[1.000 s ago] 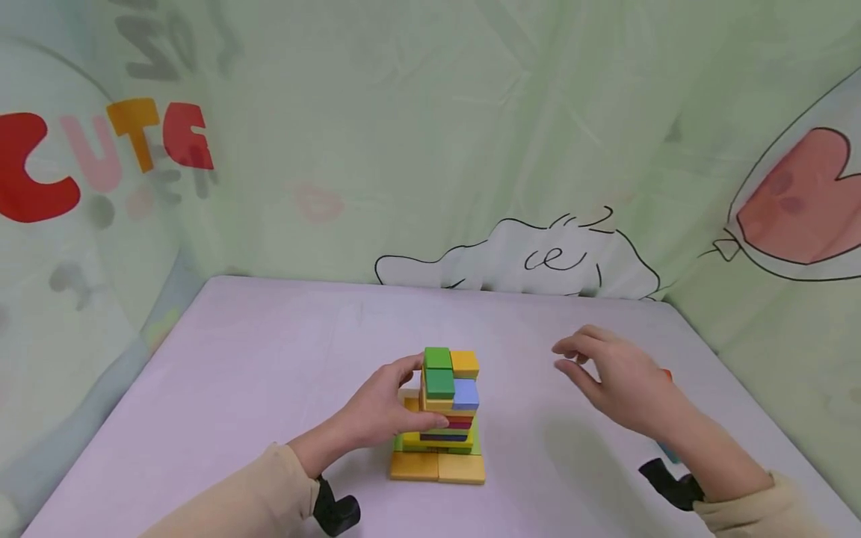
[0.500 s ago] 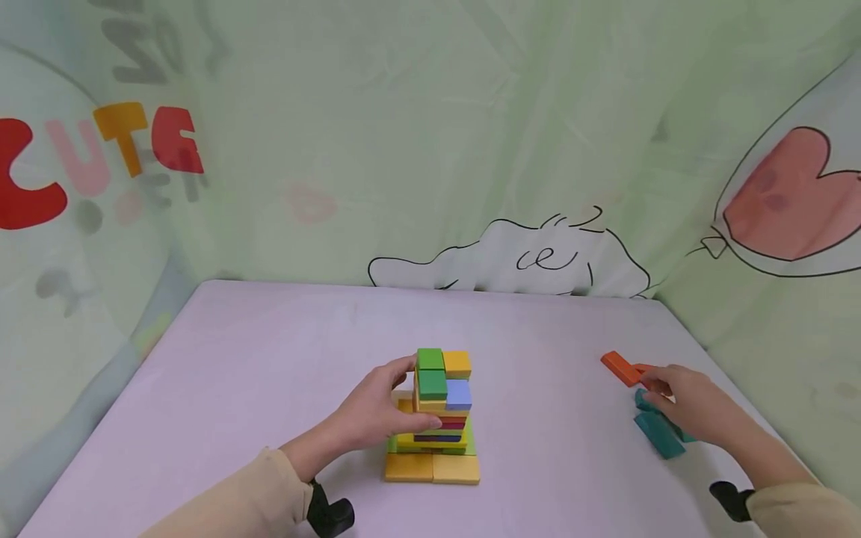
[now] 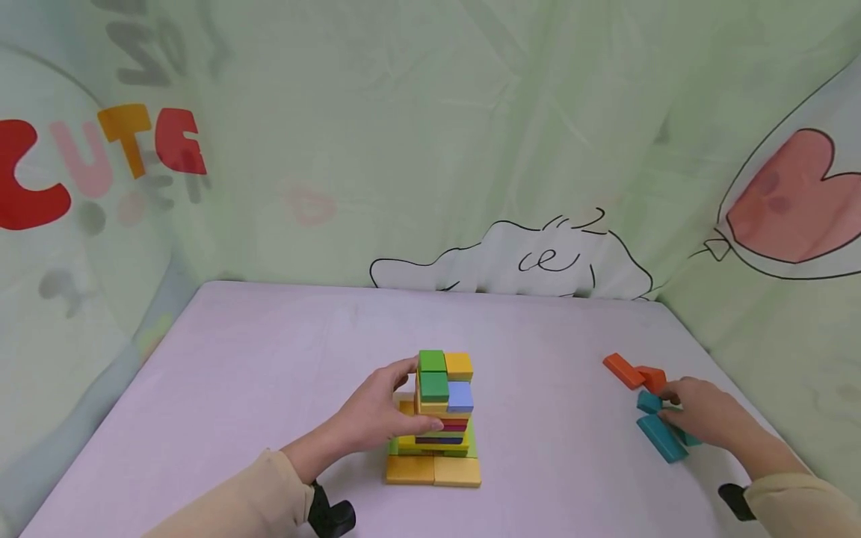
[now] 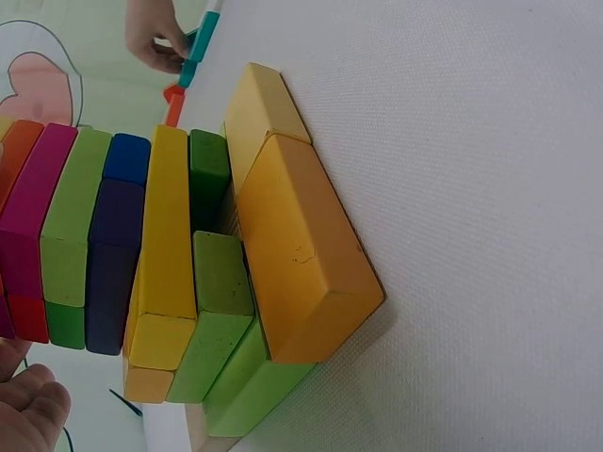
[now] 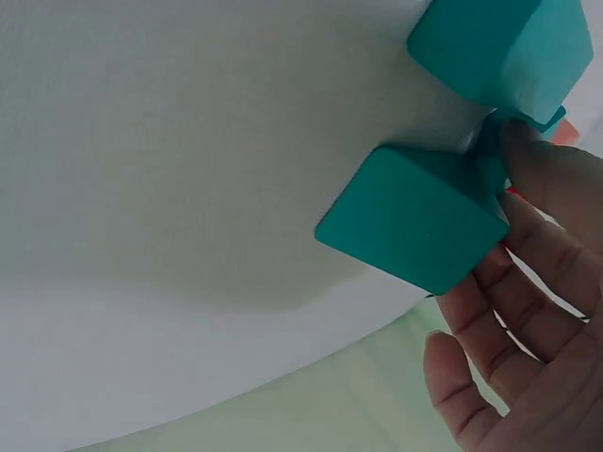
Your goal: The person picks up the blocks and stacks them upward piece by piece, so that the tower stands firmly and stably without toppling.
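A tower of coloured wooden blocks stands mid-table, with green, yellow and light blue block ends on top. My left hand grips its left side, thumb across the front and fingers behind. The left wrist view shows the tower's layers of magenta, green, blue and yellow blocks above an orange-yellow base block. At the right, my right hand pinches a small teal block between thumb and fingers. Two larger teal blocks lie on either side of it, one partly under the hand.
Two orange blocks lie just beyond the teal ones, touching each other. A pale tablecloth covers the table. Printed curtains rise behind it and at both sides.
My right hand has moved from mid-right of the tower, where its fingers held nothing visible, over to the teal blocks and closed on one. The left hand stays on the tower.
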The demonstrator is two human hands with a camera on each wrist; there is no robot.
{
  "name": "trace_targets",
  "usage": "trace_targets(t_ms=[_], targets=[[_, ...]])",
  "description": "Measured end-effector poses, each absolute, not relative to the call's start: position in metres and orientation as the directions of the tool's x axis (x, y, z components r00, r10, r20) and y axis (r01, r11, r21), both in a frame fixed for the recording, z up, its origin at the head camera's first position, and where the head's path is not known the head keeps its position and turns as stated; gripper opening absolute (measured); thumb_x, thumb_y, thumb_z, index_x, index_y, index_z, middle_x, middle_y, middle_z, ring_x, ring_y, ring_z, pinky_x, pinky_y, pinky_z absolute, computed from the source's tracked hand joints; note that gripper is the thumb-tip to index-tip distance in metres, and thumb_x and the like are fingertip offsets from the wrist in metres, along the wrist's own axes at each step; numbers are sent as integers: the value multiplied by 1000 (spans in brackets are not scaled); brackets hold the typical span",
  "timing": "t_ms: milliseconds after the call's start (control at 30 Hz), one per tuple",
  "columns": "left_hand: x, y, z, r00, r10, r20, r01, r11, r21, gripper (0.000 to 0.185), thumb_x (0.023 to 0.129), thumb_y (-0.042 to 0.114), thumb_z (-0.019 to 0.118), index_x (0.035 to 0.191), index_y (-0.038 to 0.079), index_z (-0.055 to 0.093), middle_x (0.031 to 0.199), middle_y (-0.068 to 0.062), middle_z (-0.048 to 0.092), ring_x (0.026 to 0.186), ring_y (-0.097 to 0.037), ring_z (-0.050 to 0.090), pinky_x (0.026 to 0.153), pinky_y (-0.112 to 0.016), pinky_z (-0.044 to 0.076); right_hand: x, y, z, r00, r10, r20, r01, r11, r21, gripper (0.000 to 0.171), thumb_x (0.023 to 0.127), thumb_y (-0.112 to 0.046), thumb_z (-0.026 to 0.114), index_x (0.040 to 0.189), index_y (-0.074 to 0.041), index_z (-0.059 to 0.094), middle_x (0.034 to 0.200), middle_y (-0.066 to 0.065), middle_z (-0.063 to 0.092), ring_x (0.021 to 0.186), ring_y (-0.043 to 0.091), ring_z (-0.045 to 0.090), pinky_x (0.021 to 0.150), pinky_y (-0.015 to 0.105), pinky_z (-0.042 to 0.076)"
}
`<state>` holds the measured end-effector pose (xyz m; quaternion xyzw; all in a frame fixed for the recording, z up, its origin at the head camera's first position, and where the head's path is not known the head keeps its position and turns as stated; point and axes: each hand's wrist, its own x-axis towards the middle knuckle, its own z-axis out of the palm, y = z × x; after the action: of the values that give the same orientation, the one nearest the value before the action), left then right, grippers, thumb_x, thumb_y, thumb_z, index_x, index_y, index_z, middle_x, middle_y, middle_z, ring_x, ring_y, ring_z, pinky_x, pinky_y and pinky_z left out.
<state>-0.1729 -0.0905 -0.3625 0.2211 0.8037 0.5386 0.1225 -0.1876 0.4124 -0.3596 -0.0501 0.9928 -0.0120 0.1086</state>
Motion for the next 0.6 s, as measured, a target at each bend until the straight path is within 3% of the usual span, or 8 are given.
trace_targets(t_ms=[200,333,600], targets=[[-172,-90,-362,-870,491,52,235,319,918,73,83,23,86,146,7,52,145,-10,58,146,-43,43,120,-61,36,-188,415,-357,-976,-98,-196,-92,995,-39,41,88,-16,77,110,17,65,97,23,70,86,35,65,76,54,61],[-172,-90,-362,-869,493,53,237,319,917,72,83,23,86,145,7,53,145,-10,59,145,-42,43,120,-61,36,-184,405,-347,-988,-113,-109,-108,993,-56,41,86,-15,77,109,18,65,96,23,70,86,36,65,76,55,60],[-172,-91,-361,-871,489,52,238,327,915,72,83,24,87,145,8,53,142,-10,60,144,-43,44,119,-62,36,-168,327,-311,-949,-297,109,-307,948,-83,34,85,-18,83,108,4,72,96,7,69,88,26,65,74,42,61]])
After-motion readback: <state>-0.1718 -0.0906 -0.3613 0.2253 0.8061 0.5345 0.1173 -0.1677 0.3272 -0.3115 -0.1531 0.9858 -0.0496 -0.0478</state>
